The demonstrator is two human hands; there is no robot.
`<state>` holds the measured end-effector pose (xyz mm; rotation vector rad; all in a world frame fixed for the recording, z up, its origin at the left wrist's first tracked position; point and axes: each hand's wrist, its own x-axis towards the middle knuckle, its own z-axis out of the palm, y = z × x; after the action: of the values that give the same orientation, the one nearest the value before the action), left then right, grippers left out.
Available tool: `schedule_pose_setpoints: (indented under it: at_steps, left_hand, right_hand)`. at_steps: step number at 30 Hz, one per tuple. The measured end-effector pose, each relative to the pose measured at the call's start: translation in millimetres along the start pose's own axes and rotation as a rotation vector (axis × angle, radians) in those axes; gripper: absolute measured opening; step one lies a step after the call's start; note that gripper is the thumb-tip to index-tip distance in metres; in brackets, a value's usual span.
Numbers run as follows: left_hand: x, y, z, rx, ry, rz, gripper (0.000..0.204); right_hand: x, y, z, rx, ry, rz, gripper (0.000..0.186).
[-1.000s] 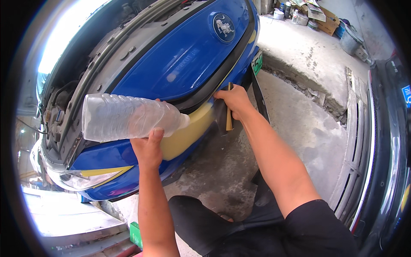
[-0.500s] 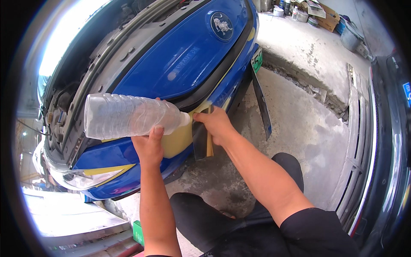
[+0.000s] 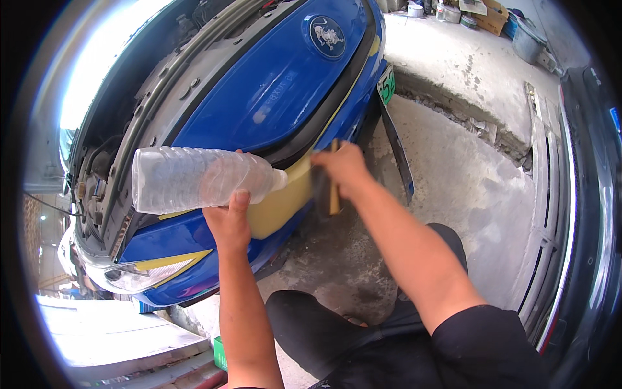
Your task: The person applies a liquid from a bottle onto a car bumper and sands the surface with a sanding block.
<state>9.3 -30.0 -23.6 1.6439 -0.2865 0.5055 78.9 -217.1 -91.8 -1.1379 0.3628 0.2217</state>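
My left hand is wrapped round a large clear plastic bottle. The bottle lies nearly level, its narrow neck pointing right toward a yellow filler patch on the blue car bumper. My right hand grips a sanding block, a thin tan piece with a dark sheet beside it, smeared by motion. It is just right of the patch; whether it touches the bumper I cannot tell. The bottle and left hand cover part of the patch.
The car's hood is up, baring the engine bay. A licence plate and a dark trim strip jut from the bumper. A dark vehicle stands at right. Cans, a box and a bucket sit far right.
My right hand has moved right and slightly up with the sanding block, away from the bottle's neck. My left hand keeps its hold on the bottle. The view has shifted slightly.
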Motion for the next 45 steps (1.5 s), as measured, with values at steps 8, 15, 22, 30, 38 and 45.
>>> schedule_pose_setpoints:
  at_steps: [8, 15, 22, 30, 38, 45]
  left_hand:
    - [1.6, -1.3, 3.7, 0.018, -0.02, 0.032, 0.077]
    - [-0.5, -3.3, 0.7, 0.059, -0.025, 0.041, 0.079]
    - [-0.1, -1.2, 2.5, 0.04, -0.035, 0.031, 0.08]
    - [1.0, -1.8, -2.1, 0.043, -0.038, 0.053, 0.079]
    - [5.5, -4.1, 9.5, 0.017, -0.048, 0.06, 0.081]
    - [1.7, -4.1, 5.4, 0.03, -0.031, 0.05, 0.085]
  right_hand:
    - [-16.5, 29.3, 20.3, -0.064, -0.054, -0.058, 0.026]
    - [-12.4, 17.0, 6.2, -0.238, 0.018, -0.007, 0.024]
    - [8.0, 0.9, -22.3, -0.03, -0.041, -0.111, 0.021]
    - [-2.9, 30.7, 1.4, -0.177, 0.002, -0.133, 0.025]
    - [-13.1, 44.7, 10.7, 0.092, -0.058, -0.074, 0.04]
    - [9.7, 39.7, -10.7, -0.025, 0.059, -0.172, 0.025]
